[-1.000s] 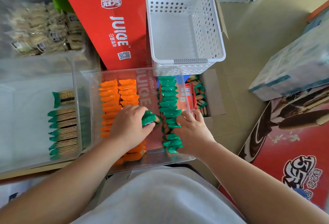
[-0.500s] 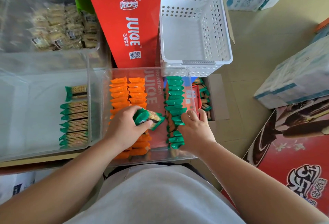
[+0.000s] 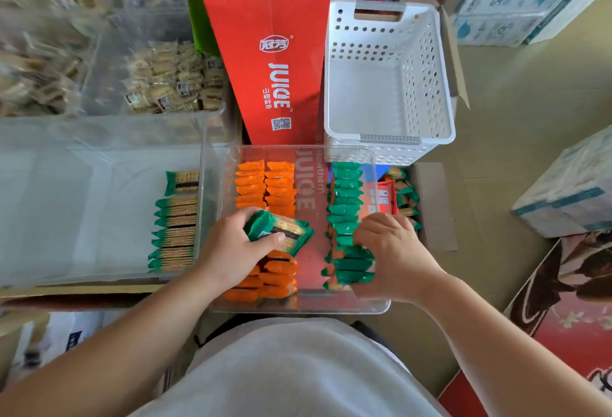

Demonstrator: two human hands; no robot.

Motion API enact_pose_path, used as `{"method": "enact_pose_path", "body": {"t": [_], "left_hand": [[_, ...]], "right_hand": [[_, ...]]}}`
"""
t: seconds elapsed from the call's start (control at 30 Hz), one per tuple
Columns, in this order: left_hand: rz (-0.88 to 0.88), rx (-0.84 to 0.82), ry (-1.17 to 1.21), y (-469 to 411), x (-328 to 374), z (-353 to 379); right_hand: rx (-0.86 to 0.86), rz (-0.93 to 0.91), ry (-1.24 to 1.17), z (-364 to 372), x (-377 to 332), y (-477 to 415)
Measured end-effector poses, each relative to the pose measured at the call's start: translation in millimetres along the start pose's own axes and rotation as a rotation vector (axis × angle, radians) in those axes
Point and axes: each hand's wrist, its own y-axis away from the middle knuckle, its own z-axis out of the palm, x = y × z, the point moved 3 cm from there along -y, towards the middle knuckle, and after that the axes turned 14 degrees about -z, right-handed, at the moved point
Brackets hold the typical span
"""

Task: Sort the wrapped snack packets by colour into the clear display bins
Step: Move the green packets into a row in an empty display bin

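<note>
Middle bin: two orange rows, one green row. Left bin: green stack. Left hand grip clamped on green packs. Right hand touches green row; cannot tell grip.

In the middle clear bin, two orange rows lie left, a green row right. The left hand grips green packets above the orange rows — the right hand rests on the green row. A white basket stands beyond.

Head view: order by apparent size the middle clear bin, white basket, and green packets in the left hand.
1. middle clear bin, though nearer
2. white basket
3. green packets in the left hand
</note>
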Motion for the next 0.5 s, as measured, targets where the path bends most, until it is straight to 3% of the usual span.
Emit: {"method": "enact_pose_path", "body": {"t": [0.17, 0.5], "left_hand": [[-0.071, 0.068, 0.119, 9.6, -8.0, -37.3], [-0.121, 0.251, 0.29, -43.5, -65.3, -162.1]], "right_hand": [[0.231, 0.086, -0.333, -12.8, -10.0, -13.4], [0.455, 0.302, -0.64, -24.5, -67.5, -108.3]]}}
